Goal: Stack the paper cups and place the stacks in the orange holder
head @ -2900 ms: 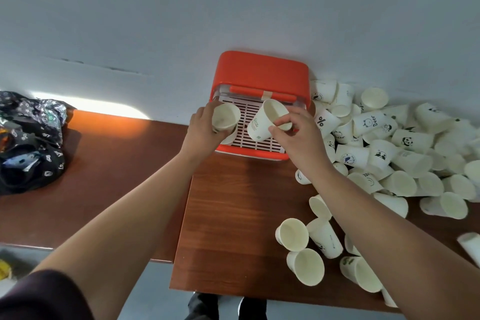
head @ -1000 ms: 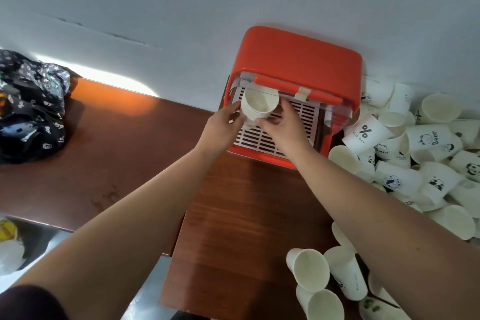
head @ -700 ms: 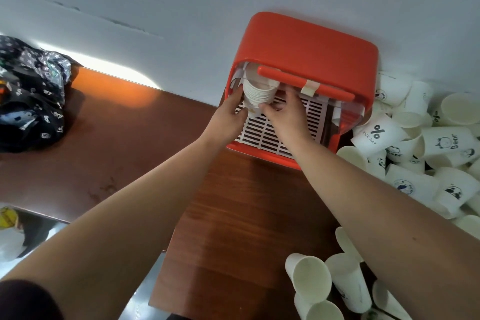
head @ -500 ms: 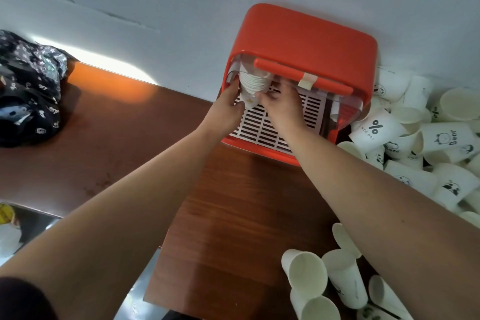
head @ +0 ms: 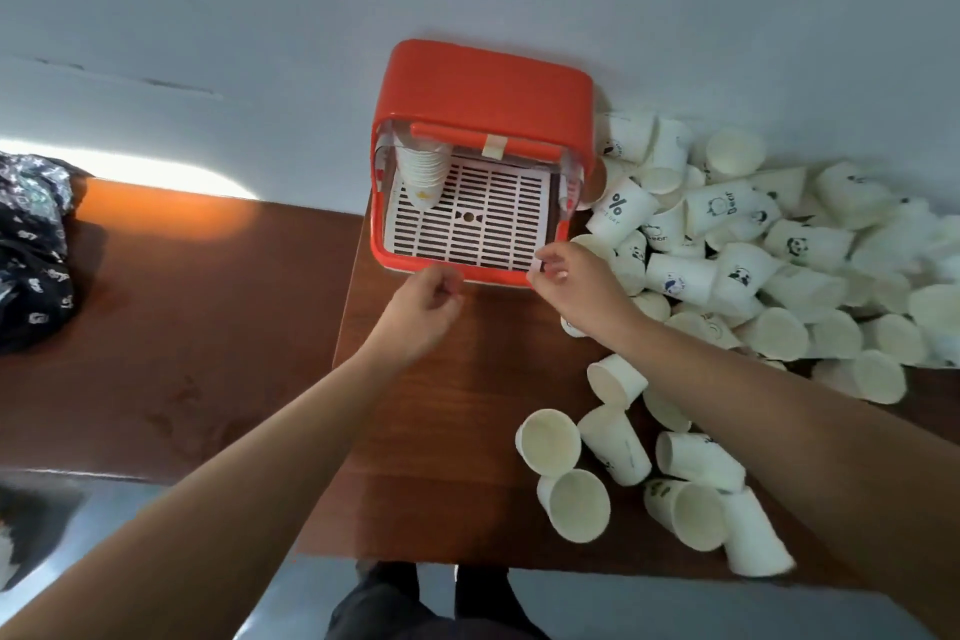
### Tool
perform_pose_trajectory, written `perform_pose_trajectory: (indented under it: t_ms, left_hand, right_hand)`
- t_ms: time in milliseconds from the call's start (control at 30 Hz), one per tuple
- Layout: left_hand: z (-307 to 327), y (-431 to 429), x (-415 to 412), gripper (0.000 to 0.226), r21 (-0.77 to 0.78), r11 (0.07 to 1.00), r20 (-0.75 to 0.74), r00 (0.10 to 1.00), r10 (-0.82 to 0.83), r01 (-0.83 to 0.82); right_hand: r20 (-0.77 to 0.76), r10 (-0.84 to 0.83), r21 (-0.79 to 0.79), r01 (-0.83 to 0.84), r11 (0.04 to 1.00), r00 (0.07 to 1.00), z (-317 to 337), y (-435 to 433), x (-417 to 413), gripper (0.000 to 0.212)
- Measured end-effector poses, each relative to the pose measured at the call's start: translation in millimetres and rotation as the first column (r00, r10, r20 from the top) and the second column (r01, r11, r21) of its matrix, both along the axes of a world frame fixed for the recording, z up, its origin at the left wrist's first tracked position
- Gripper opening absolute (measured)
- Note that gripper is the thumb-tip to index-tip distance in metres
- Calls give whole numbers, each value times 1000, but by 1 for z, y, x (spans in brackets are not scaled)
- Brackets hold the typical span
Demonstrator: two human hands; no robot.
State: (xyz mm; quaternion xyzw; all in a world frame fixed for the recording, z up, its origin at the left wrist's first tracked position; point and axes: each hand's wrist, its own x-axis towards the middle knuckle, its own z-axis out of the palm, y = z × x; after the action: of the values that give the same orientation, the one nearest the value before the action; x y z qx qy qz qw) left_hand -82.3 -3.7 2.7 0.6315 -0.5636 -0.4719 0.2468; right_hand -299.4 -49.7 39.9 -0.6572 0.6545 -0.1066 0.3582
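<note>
Orange plastic makes up the holder (head: 483, 88), and it stands at the back edge of the brown tabletop (head: 441, 431), right against the wall. Its floor is a white grid (head: 478, 229) with lots of slots. I see one stack of cups (head: 422, 172) inside it, in the back left corner of the grid, with the bottoms toward me. A little strip of pale tape (head: 491, 146) sits on the orange bar across the top.

The left hand (head: 426, 307) is just in front of the holder's front edge. Its fingers are softly curled and it holds nothing. The right hand (head: 571, 283) is at the holder's front right corner, fingers curled in. A small white bit shows at its fingertips (head: 545, 268), but I cannot tell if it is pinching that or only touching it.

The loose cups (head: 810, 286) lie in a big heap along the right side of the tabletop, and some more lie near the front edge. One cup (head: 618, 213) beside the holder has a big "%" on it, with small words under it ending in "DAY". Another cup (head: 719, 205) reads "Beer" or "Bear"; I cannot tell which. A few have little panda faces (head: 795, 244).

A black bag (head: 31, 250) with white marks, too blurry to read, sits at the far left edge.
</note>
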Motion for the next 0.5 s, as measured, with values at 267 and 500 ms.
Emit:
perform_pose_trajectory:
  t_ms: [267, 500]
  left_hand:
    - [6, 53, -40, 54, 119, 873, 80, 872, -482, 472]
    - [-6, 73, -59, 98, 172, 644, 177, 619, -765, 746]
  right_hand:
    - [-102, -128, 19, 131, 991, 987, 18, 110, -42, 37]
    - [-130, -311, 156, 329, 931, 942, -5, 215, -51, 57]
